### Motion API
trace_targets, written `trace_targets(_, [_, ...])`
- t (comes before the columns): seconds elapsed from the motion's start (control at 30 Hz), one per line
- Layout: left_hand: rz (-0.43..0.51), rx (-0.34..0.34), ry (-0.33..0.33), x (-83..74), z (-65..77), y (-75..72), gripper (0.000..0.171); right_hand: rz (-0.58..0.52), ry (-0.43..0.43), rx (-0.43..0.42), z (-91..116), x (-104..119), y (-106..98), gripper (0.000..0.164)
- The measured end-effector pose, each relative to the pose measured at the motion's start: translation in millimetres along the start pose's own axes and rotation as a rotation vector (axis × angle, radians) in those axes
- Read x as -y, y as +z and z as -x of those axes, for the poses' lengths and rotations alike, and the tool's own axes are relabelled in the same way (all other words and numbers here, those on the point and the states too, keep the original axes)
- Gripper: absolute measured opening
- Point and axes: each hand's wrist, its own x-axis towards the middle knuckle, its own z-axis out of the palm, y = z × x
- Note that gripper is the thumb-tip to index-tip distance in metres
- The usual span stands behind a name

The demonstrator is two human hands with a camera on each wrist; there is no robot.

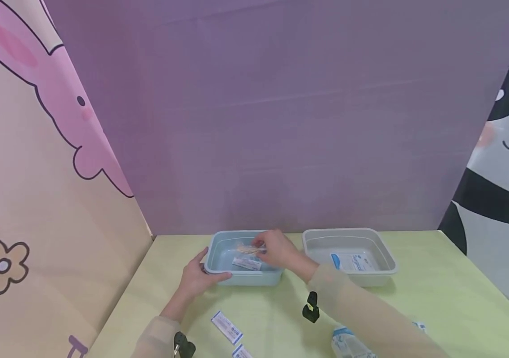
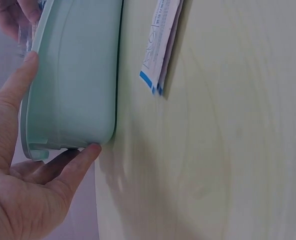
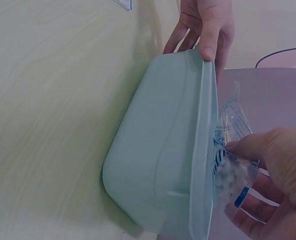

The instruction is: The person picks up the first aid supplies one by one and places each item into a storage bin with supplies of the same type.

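Observation:
A light blue-green plastic basin [image 1: 250, 279] stands on the table. At its left end my left hand [image 1: 197, 277] grips it, thumb on the rim and fingers against the outer side. Above the basin's right part my right hand [image 1: 277, 248] pinches a clear packet of cotton swabs [image 3: 231, 170]; white tips and thin sticks show through the plastic. Below that packet, a flat white printed packet [image 1: 247, 263] lies on the basin floor. The right hand's fingertips are partly hidden behind the packet in the right wrist view.
A grey basin [image 1: 386, 271] stands to the right, holding a blue-and-white packet [image 1: 353, 262]. Nearer me lie two narrow white-and-blue packets, one whole in view [image 1: 226, 327] and one cut off [image 1: 242, 351]. A clear blue-marked package [image 1: 348, 343] sits partly under the right forearm. A purple backdrop [image 1: 281, 124] rises behind.

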Motion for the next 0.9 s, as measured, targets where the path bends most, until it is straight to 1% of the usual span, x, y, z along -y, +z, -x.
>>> trace_targets(0.27, [0.019, 0.017, 0.018, -3.5, -2.9, 3.0, 0.116, 0.034, -0.041, -0.042, 0.2, -5.2, 3.7, 0.022])
trace_targets(0.43, [0.034, 0.008, 0.009, -0.9, 1.6, -1.0, 0.114, 0.033, -0.057, -0.024, -1.2, -3.6, 11.1, 0.022])
trace_targets(0.63, [0.055, 0.032, 0.025, 3.4, 2.5, -2.9, 0.115, 0.018, -0.032, -0.026, -2.9, -0.8, 17.2, 0.023])
trace_targets(0.77, [0.05, 0.015, 0.026, 1.7, 1.9, -3.5, 0.113, 0.022, -0.039, -0.022, -4.5, -1.8, 16.7, 0.024])
trace_targets(0.9, [0.046, 0.009, 0.03, 0.8, 2.1, -3.2, 0.112, 0.015, -0.015, -0.011, -5.4, -3.1, 15.1, 0.024])
